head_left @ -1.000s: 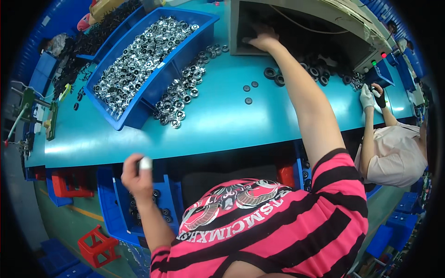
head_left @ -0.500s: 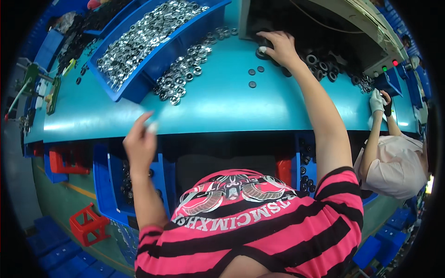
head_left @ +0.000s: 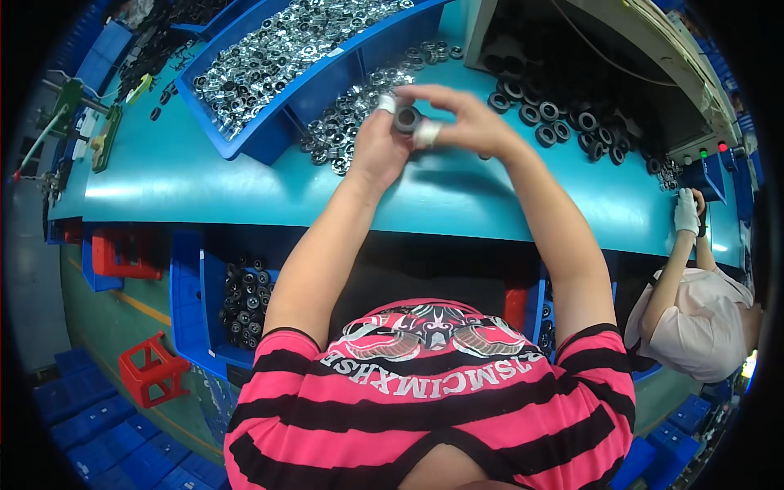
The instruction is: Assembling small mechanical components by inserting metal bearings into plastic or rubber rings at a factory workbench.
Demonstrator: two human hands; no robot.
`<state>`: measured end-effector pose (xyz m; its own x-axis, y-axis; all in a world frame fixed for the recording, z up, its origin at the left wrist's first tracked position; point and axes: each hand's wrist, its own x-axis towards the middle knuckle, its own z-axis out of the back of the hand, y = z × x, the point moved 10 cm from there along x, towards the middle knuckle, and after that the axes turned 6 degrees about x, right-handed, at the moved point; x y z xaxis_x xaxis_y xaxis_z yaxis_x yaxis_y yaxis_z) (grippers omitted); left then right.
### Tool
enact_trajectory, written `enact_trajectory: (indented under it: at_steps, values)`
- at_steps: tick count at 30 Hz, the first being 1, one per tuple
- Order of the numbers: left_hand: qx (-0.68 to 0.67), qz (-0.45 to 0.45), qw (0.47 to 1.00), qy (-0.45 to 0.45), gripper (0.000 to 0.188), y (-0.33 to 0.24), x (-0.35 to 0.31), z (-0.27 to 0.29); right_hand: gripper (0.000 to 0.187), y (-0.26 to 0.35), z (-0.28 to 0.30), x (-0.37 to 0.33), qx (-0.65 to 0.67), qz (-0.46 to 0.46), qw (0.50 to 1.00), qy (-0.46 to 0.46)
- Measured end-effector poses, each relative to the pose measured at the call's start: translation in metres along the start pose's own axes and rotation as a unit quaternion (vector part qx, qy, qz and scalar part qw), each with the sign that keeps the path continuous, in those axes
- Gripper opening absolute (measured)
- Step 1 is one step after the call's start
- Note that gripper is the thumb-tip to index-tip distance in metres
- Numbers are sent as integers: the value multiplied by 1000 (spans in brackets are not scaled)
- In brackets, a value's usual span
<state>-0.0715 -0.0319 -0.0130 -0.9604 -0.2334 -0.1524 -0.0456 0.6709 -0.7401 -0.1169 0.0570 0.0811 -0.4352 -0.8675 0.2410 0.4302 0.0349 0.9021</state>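
Observation:
My two hands meet above the table, in front of the heap of shiny silver wheel hubs (head_left: 341, 131). A small black tyre (head_left: 407, 120) is between them. My left hand (head_left: 380, 153) is closed on the tyre from the left. From the right, my right hand (head_left: 469, 126) grips it too, thumb low and index finger reaching over the top. White wraps cover both thumbs or fingertips. Motion blurs the fingers, and whether a hub sits inside the tyre cannot be made out.
A long blue bin (head_left: 245, 145) of silver hubs stands at the back left. Several loose black tyres (head_left: 547, 112) lie by a grey-framed machine opening (head_left: 482, 33). Below the table edge, a blue crate (head_left: 189, 310) holds black wheels. A co-worker's gloved hand (head_left: 686, 214) is at the right.
My right hand has come left from the tyres by the machine, now with a tyre. My left hand has moved up and right to meet it. The view has shifted slightly.

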Motion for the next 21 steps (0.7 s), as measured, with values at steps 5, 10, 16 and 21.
enact_trajectory:
  at_steps: [5,10,16,21]
  values:
    - [-118,14,983,139,43,-10,0,-21,43,-57,50,34,-191,-89,968,-138]
    - [-106,10,977,184,41,-9,-2,-30,34,-70,30,44,-289,-79,941,-155]
    - [-81,22,981,174,43,-7,-4,-27,34,-69,34,26,-231,-122,955,-143]
    - [-74,27,982,174,45,-6,-4,-28,37,-59,53,-6,8,-130,968,-217]
